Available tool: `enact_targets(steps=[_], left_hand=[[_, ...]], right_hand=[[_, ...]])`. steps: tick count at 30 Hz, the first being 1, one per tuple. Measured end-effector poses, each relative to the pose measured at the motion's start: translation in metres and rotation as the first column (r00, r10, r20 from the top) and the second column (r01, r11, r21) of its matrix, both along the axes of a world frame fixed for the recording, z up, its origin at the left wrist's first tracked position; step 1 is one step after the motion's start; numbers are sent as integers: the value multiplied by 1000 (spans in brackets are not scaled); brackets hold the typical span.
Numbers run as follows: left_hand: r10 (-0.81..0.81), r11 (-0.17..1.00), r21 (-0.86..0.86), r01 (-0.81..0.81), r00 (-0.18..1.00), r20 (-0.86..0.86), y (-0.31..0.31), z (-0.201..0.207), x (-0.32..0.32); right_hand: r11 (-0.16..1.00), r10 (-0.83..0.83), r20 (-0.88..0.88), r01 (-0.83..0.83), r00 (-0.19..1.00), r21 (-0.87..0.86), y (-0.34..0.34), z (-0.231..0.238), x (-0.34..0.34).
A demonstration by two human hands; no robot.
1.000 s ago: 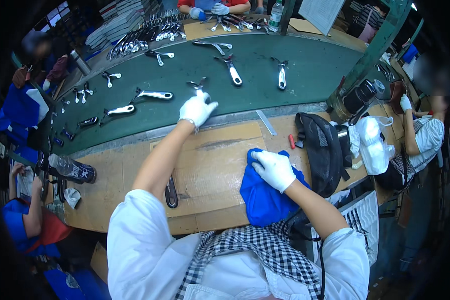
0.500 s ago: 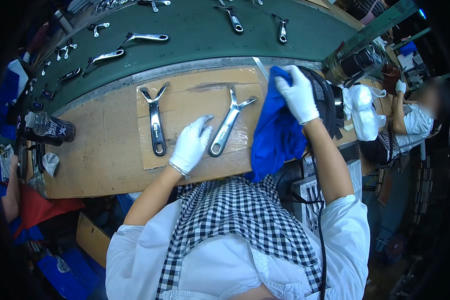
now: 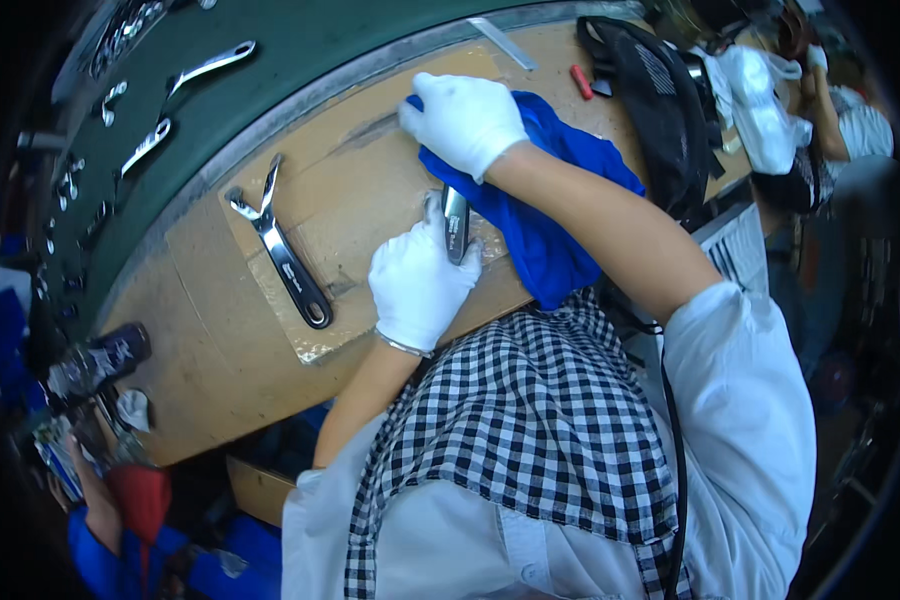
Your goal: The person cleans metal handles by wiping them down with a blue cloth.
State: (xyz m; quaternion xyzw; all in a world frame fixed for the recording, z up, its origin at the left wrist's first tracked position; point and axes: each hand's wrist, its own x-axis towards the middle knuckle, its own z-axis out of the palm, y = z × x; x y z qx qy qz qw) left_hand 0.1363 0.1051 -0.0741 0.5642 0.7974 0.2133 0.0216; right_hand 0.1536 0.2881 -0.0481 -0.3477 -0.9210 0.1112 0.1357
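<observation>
My left hand [image 3: 425, 285], in a white glove, is closed round the handle of a wrench-like tool [image 3: 456, 225]. The tool's head is hidden under a blue cloth [image 3: 560, 235]. My right hand [image 3: 465, 120], also gloved in white, grips the cloth over that end, its fingers curled round it. To the left lies a second Y-headed tool [image 3: 288, 255] with a chrome fork, a dark handle and a hole at its end. It rests on a cardboard sheet [image 3: 345, 265] and no hand touches it.
Beyond the cardboard-covered bench runs a green belt [image 3: 260, 105] carrying several similar tools. A dark bag [image 3: 640, 110], a red marker-like object [image 3: 581, 82] and a white plastic bag [image 3: 760, 100] are at the right. A bottle [image 3: 100, 358] lies at the left; people sit on both sides.
My right hand has brought the blue cloth leftward onto the right-hand tool's head. My left hand has moved right and taken hold of its handle. The whole view has turned.
</observation>
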Motion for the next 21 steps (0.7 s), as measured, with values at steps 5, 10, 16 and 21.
enact_targets(steps=[5, 10, 16, 21], left_hand=[[-11, 1000, -14, 11, 1000, 24, 5, 8, 6], [56, 993, -112, -46, 994, 92, 2, 11, 10], [89, 984, -164, -70, 990, 112, -1, 17, 5], [87, 968, -240, -77, 996, 29, 25, 26, 12]], right_hand=[[998, 12, -92, -6, 996, 64, 39, -11, 5], [998, 22, -201, -9, 979, 63, 61, -10, 53], [961, 124, -131, -151, 984, -231, 18, 32, 114], [935, 331, -59, -319, 942, 153, -12, -6, 131]])
